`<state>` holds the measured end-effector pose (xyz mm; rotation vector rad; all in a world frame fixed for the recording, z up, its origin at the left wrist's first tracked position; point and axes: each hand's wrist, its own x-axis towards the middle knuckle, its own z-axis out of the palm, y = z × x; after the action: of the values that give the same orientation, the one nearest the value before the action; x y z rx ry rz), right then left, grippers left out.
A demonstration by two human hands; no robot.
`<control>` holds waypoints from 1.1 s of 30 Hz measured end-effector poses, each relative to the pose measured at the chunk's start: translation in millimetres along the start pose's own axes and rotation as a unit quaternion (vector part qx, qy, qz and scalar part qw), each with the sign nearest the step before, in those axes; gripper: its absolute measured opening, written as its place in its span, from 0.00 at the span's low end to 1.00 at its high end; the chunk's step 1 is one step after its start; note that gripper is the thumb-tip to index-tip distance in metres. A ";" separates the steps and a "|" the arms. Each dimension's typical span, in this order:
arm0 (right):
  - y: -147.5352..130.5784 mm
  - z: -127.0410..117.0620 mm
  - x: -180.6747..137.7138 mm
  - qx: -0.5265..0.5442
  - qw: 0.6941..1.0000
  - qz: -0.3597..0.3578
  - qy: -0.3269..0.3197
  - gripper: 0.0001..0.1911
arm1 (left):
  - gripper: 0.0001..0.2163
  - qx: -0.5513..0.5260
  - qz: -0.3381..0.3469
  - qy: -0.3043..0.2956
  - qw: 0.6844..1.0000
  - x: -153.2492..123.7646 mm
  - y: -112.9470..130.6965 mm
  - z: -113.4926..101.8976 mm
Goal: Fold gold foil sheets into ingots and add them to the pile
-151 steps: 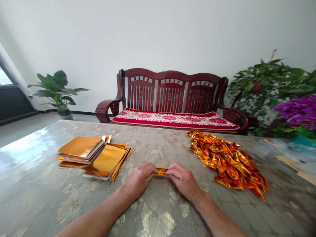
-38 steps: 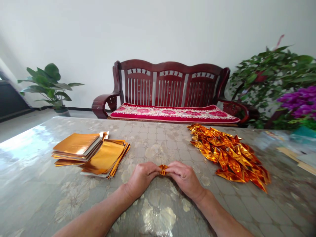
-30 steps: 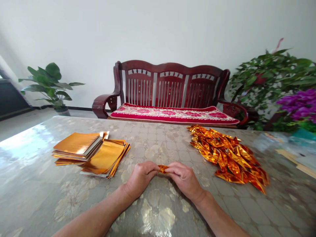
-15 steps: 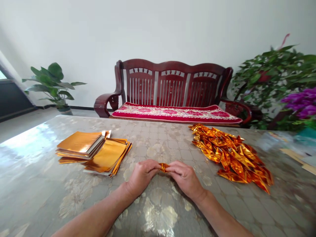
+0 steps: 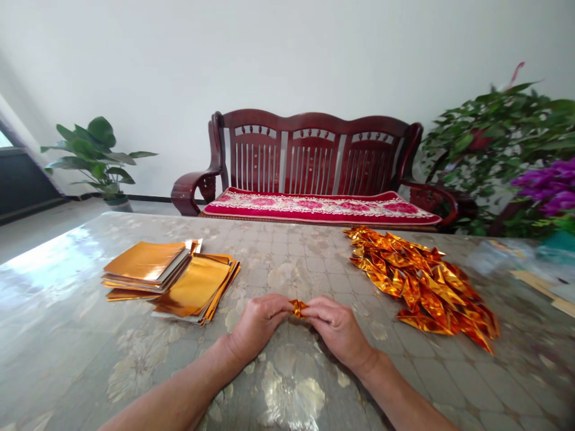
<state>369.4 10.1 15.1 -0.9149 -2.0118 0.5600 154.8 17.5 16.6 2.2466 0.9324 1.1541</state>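
Observation:
My left hand (image 5: 258, 324) and my right hand (image 5: 338, 326) meet at the middle of the table, fingers curled. Together they pinch a small folded piece of gold foil paper (image 5: 297, 307); only its crumpled middle shows between the fingertips. To the left lies a stack of flat gold foil sheets (image 5: 171, 278). To the right lies a heap of folded gold foil pieces (image 5: 422, 284).
The table (image 5: 287, 383) has a glossy floral cover. Behind it stands a dark wooden bench (image 5: 309, 173) with a red cushion. A potted plant (image 5: 96, 158) is at the far left, leafy plants with purple flowers (image 5: 545, 191) at the right. Papers (image 5: 539, 281) lie at the table's right edge.
Both hands stay together on the folded foil, with only small finger movements. The view has shifted slightly; the stack and heap have not moved.

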 end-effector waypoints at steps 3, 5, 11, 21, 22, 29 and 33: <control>-1.0 -0.4 1.0 -0.001 1.000 -0.002 -0.002 0.10 | 0.08 0.008 0.002 -0.019 1.000 -0.4 2.5 -2.0; -4.0 -1.7 1.8 -0.015 1.000 -0.005 -0.004 0.11 | 0.08 0.018 -0.001 -0.016 1.000 -1.7 3.3 -2.5; -11.6 -3.7 2.2 -0.047 0.999 -0.020 -0.013 0.12 | 0.08 0.009 0.005 0.023 1.000 -4.8 -0.6 -0.7; -4.7 -0.1 0.0 -0.003 1.000 -0.015 -0.006 0.11 | 0.07 -0.006 -0.002 0.014 1.000 -1.9 -3.8 0.4; -4.4 0.0 -0.1 -0.001 1.000 -0.014 -0.008 0.11 | 0.07 -0.005 -0.003 0.010 1.000 -1.8 -3.2 0.1; -2.3 -0.6 -0.7 0.000 1.000 0.001 -0.015 0.11 | 0.07 0.004 -0.017 -0.033 0.999 -1.9 0.4 0.6; -2.8 0.2 -0.4 -0.001 1.000 0.006 -0.008 0.13 | 0.07 0.007 -0.022 -0.037 0.999 -2.4 1.5 1.6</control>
<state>368.3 8.0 16.6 -0.9262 -2.0233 0.5738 155.7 14.6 15.4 2.2523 0.9579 1.0405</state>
